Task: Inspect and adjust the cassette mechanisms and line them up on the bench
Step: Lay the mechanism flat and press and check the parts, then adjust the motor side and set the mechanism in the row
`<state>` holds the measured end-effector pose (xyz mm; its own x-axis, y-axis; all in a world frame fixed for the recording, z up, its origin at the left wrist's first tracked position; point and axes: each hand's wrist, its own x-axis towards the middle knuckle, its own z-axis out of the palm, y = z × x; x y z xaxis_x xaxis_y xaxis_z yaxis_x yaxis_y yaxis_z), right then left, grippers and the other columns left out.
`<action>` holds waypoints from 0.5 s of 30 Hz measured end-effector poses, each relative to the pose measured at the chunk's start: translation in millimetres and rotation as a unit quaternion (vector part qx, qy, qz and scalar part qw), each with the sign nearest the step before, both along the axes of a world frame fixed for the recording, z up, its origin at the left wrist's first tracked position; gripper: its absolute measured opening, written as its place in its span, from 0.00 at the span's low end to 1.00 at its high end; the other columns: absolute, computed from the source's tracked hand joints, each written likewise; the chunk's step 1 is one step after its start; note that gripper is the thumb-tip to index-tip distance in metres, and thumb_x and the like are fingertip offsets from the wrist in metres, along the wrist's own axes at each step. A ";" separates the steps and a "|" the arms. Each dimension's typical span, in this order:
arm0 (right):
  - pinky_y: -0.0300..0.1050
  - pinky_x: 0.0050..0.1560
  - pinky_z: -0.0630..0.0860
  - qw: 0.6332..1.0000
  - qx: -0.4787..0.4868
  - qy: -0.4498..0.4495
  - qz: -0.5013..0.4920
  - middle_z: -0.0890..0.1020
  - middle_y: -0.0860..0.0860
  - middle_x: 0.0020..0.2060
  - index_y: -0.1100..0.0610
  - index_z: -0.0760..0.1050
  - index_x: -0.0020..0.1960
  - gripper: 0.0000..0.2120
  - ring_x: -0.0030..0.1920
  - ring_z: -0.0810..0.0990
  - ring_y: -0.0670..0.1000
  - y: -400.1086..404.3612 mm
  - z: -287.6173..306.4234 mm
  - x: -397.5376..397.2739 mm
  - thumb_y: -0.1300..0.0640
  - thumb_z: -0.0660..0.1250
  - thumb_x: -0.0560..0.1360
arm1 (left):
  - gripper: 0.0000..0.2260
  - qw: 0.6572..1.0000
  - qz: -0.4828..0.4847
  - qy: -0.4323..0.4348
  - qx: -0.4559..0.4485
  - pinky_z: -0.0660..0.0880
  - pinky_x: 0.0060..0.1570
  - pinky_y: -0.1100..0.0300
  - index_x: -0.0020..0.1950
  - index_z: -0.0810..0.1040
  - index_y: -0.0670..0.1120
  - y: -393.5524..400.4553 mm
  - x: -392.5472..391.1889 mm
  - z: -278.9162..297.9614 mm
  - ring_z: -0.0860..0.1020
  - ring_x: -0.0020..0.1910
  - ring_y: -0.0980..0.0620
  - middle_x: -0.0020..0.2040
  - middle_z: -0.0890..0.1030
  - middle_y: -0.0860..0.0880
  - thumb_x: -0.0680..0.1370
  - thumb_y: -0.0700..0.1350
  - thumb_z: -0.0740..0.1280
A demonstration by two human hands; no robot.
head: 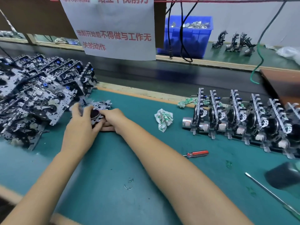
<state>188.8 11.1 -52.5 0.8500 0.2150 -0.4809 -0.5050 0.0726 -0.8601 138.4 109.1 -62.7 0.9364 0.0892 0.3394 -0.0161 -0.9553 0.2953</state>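
Observation:
One cassette mechanism, a metal frame with a dark round flywheel, lies on the green mat between both hands. My left hand grips its left side, fingers blurred. My right hand holds its right side, fingers curled under it. A big pile of mechanisms is heaped at the left. A row of several mechanisms stands upright on edge at the right, motors toward me.
A red-handled screwdriver and a long thin screwdriver lie at the right front. A crumpled cloth sits mid-mat. A dark object is at the right edge. A paper sign hangs ahead, a blue bin behind.

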 end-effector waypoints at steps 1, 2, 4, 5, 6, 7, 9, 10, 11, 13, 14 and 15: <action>0.46 0.42 0.79 1.000 0.006 0.006 0.004 0.74 0.55 0.32 0.60 0.72 0.46 0.06 0.27 0.73 0.49 -7.6 1.9 -8.1 0.59 0.61 0.79 | 0.23 1.000 -0.007 -0.004 -0.017 0.73 0.50 0.44 0.66 0.70 0.43 -2.3 -5.5 0.7 0.76 0.53 0.35 0.70 0.62 0.40 0.75 0.49 0.70; 0.45 0.41 0.79 1.000 0.015 0.009 0.004 0.73 0.55 0.32 0.60 0.71 0.49 0.05 0.26 0.74 0.49 -14.1 1.6 -14.5 0.59 0.60 0.79 | 0.23 0.999 -0.011 -0.013 -0.037 0.72 0.50 0.45 0.66 0.70 0.44 -4.7 -11.0 1.9 0.76 0.52 0.37 0.68 0.64 0.42 0.75 0.51 0.70; 0.47 0.47 0.79 1.000 0.017 0.007 0.005 0.71 0.54 0.30 0.62 0.70 0.48 0.07 0.25 0.74 0.49 -25.7 2.3 -30.1 0.58 0.58 0.80 | 0.21 0.995 0.002 -0.040 -0.088 0.71 0.50 0.46 0.64 0.71 0.45 -9.5 -22.0 4.4 0.76 0.50 0.38 0.64 0.68 0.42 0.75 0.52 0.69; 0.47 0.47 0.79 1.000 0.009 0.003 0.003 0.70 0.54 0.29 0.62 0.70 0.47 0.08 0.25 0.74 0.50 -30.3 2.6 -37.8 0.57 0.57 0.81 | 0.19 0.993 0.019 -0.049 -0.103 0.71 0.50 0.46 0.64 0.72 0.44 -11.8 -26.3 5.3 0.76 0.49 0.37 0.63 0.69 0.41 0.76 0.51 0.68; 0.45 0.42 0.79 1.000 0.004 0.001 0.001 0.70 0.53 0.28 0.62 0.69 0.48 0.09 0.26 0.74 0.50 -35.3 1.8 -44.9 0.56 0.56 0.81 | 0.18 0.992 0.037 -0.048 -0.107 0.70 0.51 0.45 0.63 0.73 0.43 -13.7 -29.9 5.7 0.76 0.49 0.36 0.62 0.70 0.40 0.77 0.50 0.68; 0.42 0.36 0.79 1.000 -0.005 -0.003 0.000 0.70 0.53 0.27 0.62 0.68 0.50 0.09 0.27 0.74 0.51 -40.1 1.5 -52.5 0.56 0.55 0.82 | 0.17 0.993 0.051 -0.037 -0.102 0.70 0.51 0.45 0.63 0.73 0.43 -15.6 -33.1 6.0 0.76 0.50 0.35 0.61 0.71 0.39 0.77 0.48 0.67; 0.37 0.28 0.76 1.000 -0.017 -0.007 0.001 0.70 0.53 0.27 0.62 0.67 0.52 0.10 0.27 0.74 0.51 -49.7 2.5 -68.2 0.55 0.55 0.82 | 0.14 0.995 0.054 -0.008 -0.080 0.70 0.50 0.46 0.61 0.76 0.42 -20.5 -39.5 6.7 0.76 0.52 0.35 0.56 0.76 0.38 0.78 0.47 0.67; 0.37 0.27 0.75 1.000 -0.022 -0.007 0.001 0.70 0.53 0.28 0.61 0.66 0.53 0.10 0.27 0.74 0.51 -55.0 2.5 -75.0 0.54 0.54 0.82 | 0.13 0.996 0.045 -0.002 -0.075 0.69 0.48 0.47 0.60 0.77 0.42 -23.4 -43.1 7.1 0.76 0.51 0.35 0.52 0.78 0.37 0.78 0.47 0.67; 0.37 0.26 0.75 1.000 -0.025 -0.009 -0.002 0.70 0.53 0.29 0.61 0.66 0.53 0.09 0.27 0.74 0.51 -60.9 3.0 -81.7 0.54 0.54 0.83 | 0.12 0.997 0.032 -0.003 -0.077 0.69 0.46 0.49 0.58 0.78 0.43 -25.9 -47.1 7.0 0.76 0.50 0.36 0.49 0.79 0.38 0.77 0.47 0.67; 0.37 0.24 0.75 0.999 -0.030 -0.019 -0.015 0.69 0.53 0.29 0.60 0.65 0.51 0.09 0.24 0.75 0.49 -74.3 5.3 -94.3 0.54 0.54 0.82 | 0.09 0.995 -0.002 -0.012 -0.098 0.68 0.41 0.52 0.53 0.79 0.46 -30.8 -57.0 5.9 0.77 0.41 0.40 0.40 0.80 0.42 0.76 0.48 0.69; 0.37 0.22 0.74 0.999 -0.030 -0.030 -0.027 0.69 0.53 0.29 0.60 0.66 0.48 0.09 0.20 0.75 0.48 -81.4 6.9 -99.8 0.55 0.55 0.82 | 0.07 0.991 -0.026 -0.008 -0.129 0.68 0.37 0.55 0.50 0.80 0.48 -32.8 -61.5 5.8 0.77 0.34 0.46 0.34 0.79 0.46 0.75 0.49 0.70; 0.37 0.22 0.74 0.997 -0.035 -0.050 -0.045 0.69 0.53 0.28 0.60 0.66 0.45 0.10 0.18 0.74 0.46 -87.7 8.3 -103.9 0.55 0.56 0.82 | 0.04 0.983 -0.052 0.009 -0.176 0.69 0.33 0.57 0.47 0.80 0.51 -35.0 -64.1 7.2 0.75 0.28 0.51 0.30 0.78 0.49 0.74 0.49 0.71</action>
<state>84.9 -76.7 -44.1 0.9084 0.1056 -0.4046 -0.4114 0.0522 -0.9100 74.3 74.1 -55.5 0.9520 0.1024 0.2884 -0.0994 -0.7877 0.6080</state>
